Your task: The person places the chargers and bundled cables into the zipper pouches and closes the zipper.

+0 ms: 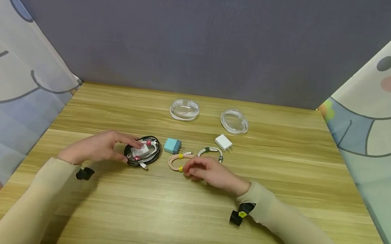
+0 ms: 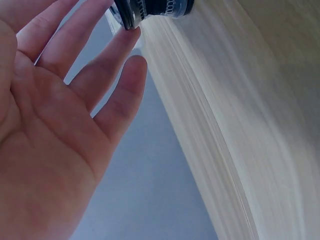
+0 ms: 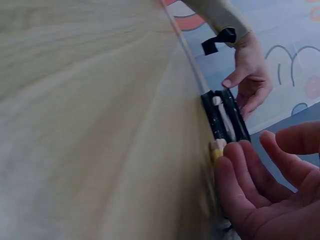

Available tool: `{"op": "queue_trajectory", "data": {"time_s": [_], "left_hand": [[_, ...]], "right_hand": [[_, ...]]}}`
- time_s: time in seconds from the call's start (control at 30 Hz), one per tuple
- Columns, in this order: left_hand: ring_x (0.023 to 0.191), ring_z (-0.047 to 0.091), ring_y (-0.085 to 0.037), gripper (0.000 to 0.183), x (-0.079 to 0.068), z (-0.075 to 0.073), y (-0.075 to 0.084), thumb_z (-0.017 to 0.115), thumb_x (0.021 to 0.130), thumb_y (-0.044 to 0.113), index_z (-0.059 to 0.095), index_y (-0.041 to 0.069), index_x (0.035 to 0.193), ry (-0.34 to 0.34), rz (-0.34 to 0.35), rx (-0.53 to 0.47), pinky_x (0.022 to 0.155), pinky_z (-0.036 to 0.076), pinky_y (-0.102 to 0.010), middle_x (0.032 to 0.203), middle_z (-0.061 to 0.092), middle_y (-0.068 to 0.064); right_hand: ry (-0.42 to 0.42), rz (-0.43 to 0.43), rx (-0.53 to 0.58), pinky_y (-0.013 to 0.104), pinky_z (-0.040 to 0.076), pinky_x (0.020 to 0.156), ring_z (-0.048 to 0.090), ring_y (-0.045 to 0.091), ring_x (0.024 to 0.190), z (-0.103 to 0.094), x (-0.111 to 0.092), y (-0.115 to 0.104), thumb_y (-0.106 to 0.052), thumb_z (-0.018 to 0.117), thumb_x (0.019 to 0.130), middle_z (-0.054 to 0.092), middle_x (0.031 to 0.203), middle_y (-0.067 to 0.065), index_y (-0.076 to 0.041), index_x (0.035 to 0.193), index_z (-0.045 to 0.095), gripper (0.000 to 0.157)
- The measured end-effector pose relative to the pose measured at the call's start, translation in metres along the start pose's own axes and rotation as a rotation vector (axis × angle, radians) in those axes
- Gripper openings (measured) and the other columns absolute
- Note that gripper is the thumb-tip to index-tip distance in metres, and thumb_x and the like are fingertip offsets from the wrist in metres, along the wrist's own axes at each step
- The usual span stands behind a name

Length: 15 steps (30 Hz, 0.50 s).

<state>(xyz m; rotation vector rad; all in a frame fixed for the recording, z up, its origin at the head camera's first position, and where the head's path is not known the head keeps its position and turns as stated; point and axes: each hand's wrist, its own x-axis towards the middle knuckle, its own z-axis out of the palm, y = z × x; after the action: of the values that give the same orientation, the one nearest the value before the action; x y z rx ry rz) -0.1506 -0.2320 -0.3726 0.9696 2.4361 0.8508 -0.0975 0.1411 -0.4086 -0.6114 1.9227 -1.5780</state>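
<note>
My left hand touches the left side of a black coiled cable, its fingers reaching over the rim and its thumb at the near edge. Inside that coil lie a white cable with red ties and a white block. In the left wrist view the fingers look nearly straight, one fingertip against the black coil. My right hand has loosely bent fingers at a pink coiled cable with yellow ties. The right wrist view shows its thumb apart from the fingers and nothing pinched between.
A teal plug adapter lies between the coils. Behind the right hand are a white cable with green ties and a white plug adapter. Two white coiled cables lie farther back on the wooden table, before a grey panel.
</note>
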Motion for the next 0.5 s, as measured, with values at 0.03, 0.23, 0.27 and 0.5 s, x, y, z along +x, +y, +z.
{"op": "queue_trajectory", "data": {"time_s": [0.03, 0.23, 0.27, 0.5], "left_hand": [[0.136, 0.043, -0.036, 0.053, 0.0, 0.0, 0.001, 0.083, 0.079, 0.005, 0.07, 0.017, 0.128, -0.011, -0.001, -0.002, 0.102, 0.04, -0.057, 0.142, 0.056, -0.007], [0.136, 0.043, -0.036, 0.054, -0.001, 0.004, 0.008, 0.083, 0.079, 0.007, 0.069, 0.021, 0.13, -0.08, 0.011, -0.041, 0.106, 0.036, -0.057, 0.148, 0.049, -0.012], [0.137, 0.042, -0.035, 0.054, 0.0, 0.005, 0.009, 0.083, 0.08, 0.007, 0.069, 0.021, 0.13, -0.09, 0.014, -0.053, 0.106, 0.035, -0.057, 0.148, 0.049, -0.012], [0.137, 0.041, -0.039, 0.054, 0.003, 0.011, 0.018, 0.082, 0.079, 0.004, 0.069, 0.019, 0.129, -0.134, 0.03, -0.083, 0.107, 0.034, -0.06, 0.148, 0.048, -0.017]], "right_hand": [[-0.01, -0.013, -0.024, 0.038, 0.054, 0.09, 0.063, 0.032, 0.107, 0.001, 0.0, 0.001, -0.003, 0.052, 0.102, 0.067, 0.112, 0.021, 0.005, 0.117, 0.065, 0.021], [0.009, -0.046, -0.127, 0.029, 0.052, 0.092, 0.063, 0.025, 0.112, 0.002, 0.001, 0.006, -0.003, 0.053, 0.101, 0.068, 0.119, 0.014, 0.003, 0.125, 0.064, 0.027], [0.018, -0.046, -0.131, 0.028, 0.051, 0.092, 0.063, 0.024, 0.113, 0.002, 0.001, 0.007, -0.004, 0.053, 0.101, 0.068, 0.12, 0.014, 0.003, 0.126, 0.064, 0.028], [0.048, -0.058, -0.16, 0.028, 0.05, 0.094, 0.062, 0.024, 0.117, 0.002, 0.005, 0.008, -0.003, 0.053, 0.101, 0.065, 0.127, 0.015, 0.003, 0.134, 0.059, 0.034]]}}
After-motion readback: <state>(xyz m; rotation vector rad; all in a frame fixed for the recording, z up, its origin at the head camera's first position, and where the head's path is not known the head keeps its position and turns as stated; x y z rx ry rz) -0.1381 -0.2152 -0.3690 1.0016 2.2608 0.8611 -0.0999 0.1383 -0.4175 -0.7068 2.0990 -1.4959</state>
